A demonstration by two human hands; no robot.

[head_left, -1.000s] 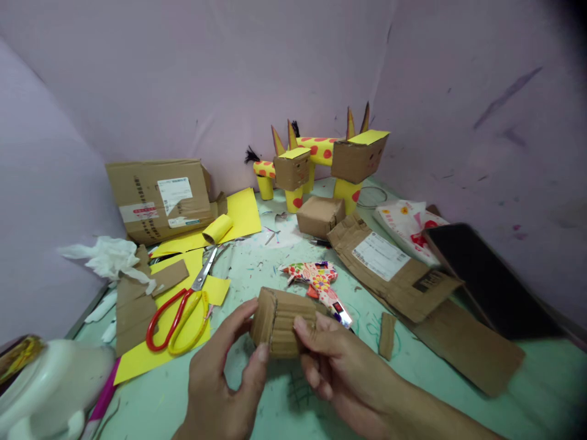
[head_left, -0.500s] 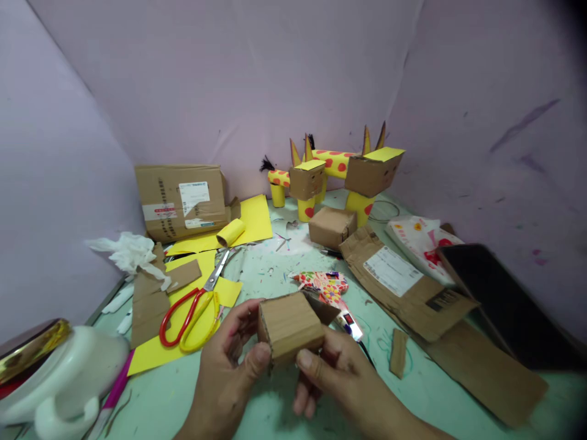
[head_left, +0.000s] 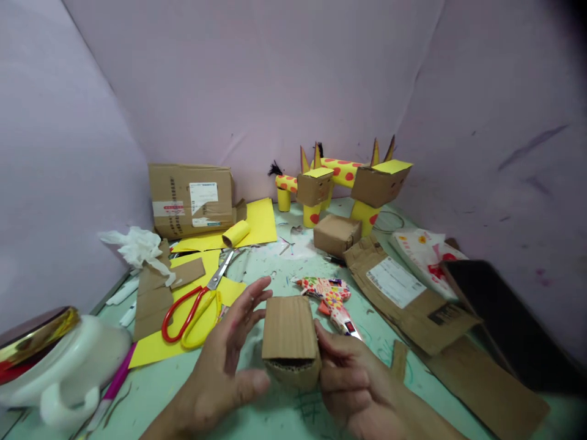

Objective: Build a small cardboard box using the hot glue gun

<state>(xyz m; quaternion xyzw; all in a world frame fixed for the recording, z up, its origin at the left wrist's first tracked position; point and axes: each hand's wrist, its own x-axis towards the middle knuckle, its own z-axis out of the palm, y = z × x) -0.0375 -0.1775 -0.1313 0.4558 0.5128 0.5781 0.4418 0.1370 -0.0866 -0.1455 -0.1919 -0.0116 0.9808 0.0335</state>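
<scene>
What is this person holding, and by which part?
The right hand holds a small cardboard box by its right side; the left hand is open beside it.

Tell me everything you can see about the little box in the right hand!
The little box is brown and looks like cardboard. Its flat top faces up, with faint lines running from near to far. A dark gap shows under the top's near edge, with a rough rim below. The right grip holds its right side. The left grip is open beside it; I can't tell whether that thumb touches it.
</scene>
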